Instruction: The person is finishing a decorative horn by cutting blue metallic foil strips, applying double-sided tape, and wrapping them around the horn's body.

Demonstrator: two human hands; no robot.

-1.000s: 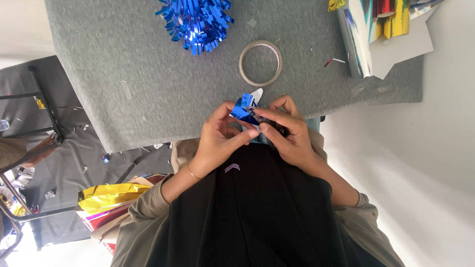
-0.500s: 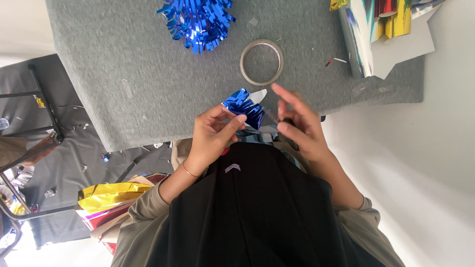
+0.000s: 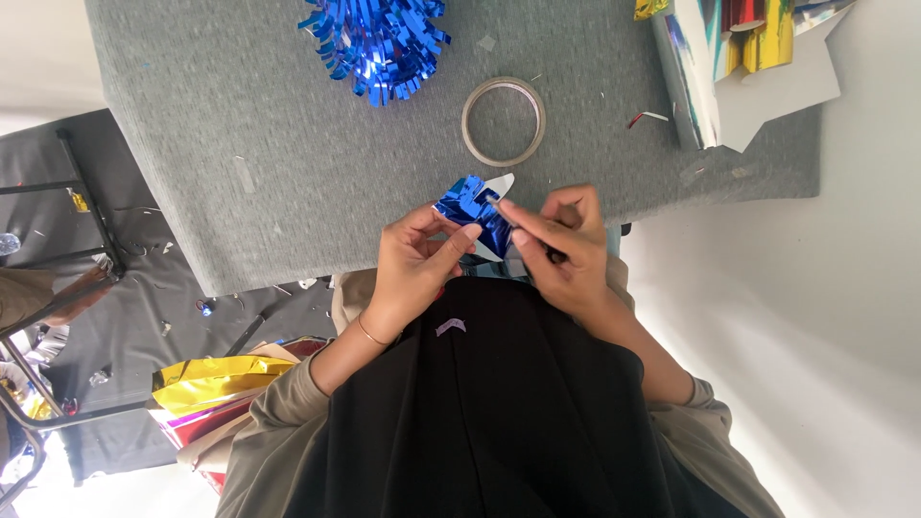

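Note:
A small folded piece of shiny blue foil [image 3: 470, 206] with a white tip is held over the near edge of the grey table [image 3: 288, 173]. My left hand [image 3: 414, 261] pinches the foil's lower left side between thumb and fingers. My right hand [image 3: 558, 245] meets it from the right, index finger and thumb pressed on the foil's right edge and the other fingers curled. A little past the hands a ring of clear tape [image 3: 504, 121] lies flat on the table. At the table's far edge sits a blue foil pom-pom [image 3: 376, 40].
Rolled and folded sheets of coloured foil and white card [image 3: 739, 67] lie at the table's far right corner. Gold and pink foil sheets [image 3: 216, 384] are piled on the floor at lower left, near a dark metal frame [image 3: 67, 192]. Foil scraps dot the dark floor mat.
Half a second ago my right hand was spread open, off the foil. It has come back and its fingers are on the foil again. My left hand kept hold throughout.

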